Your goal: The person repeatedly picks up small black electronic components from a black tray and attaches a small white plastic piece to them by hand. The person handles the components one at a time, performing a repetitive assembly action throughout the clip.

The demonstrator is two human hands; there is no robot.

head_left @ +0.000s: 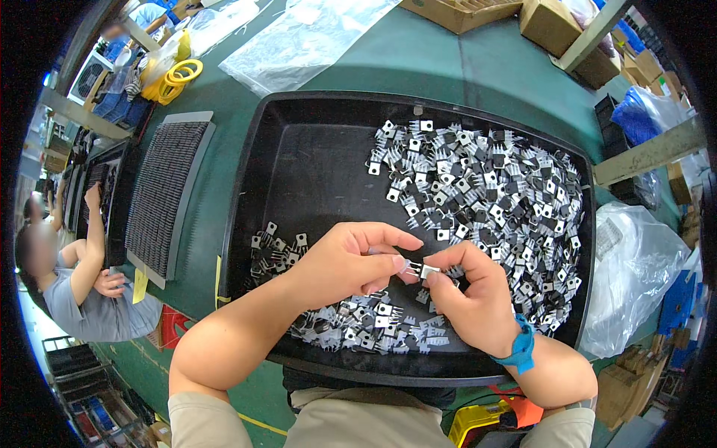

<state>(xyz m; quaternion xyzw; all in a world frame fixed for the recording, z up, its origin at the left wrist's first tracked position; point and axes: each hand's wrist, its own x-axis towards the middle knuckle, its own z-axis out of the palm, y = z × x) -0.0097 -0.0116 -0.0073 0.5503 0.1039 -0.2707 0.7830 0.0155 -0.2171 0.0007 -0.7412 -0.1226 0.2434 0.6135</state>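
Over a large black tray [314, 168], my right hand [472, 295] pinches a transistor [429, 272] between thumb and fingertips. It has a black body, a silvery metal tab and thin legs pointing left. My left hand [349, 263] meets it from the left, its thumb closed on a small whitish piece [405, 264] at the ends of the legs; its exact kind is unclear. Many transistors [485, 179] lie heaped in the right part of the tray. A smaller pile of dark ones [276, 250] sits left of my left forearm, and pale comb-like pieces [426, 336] lie near the front.
Left of the tray stands a rack [168, 190] filled with rows of dark parts. Clear plastic bags [299, 45] lie behind, another bag [631, 276] at right. Yellow tape rolls [179, 78] and cardboard boxes [549, 30] are farther off. A co-worker [93, 284] works at far left.
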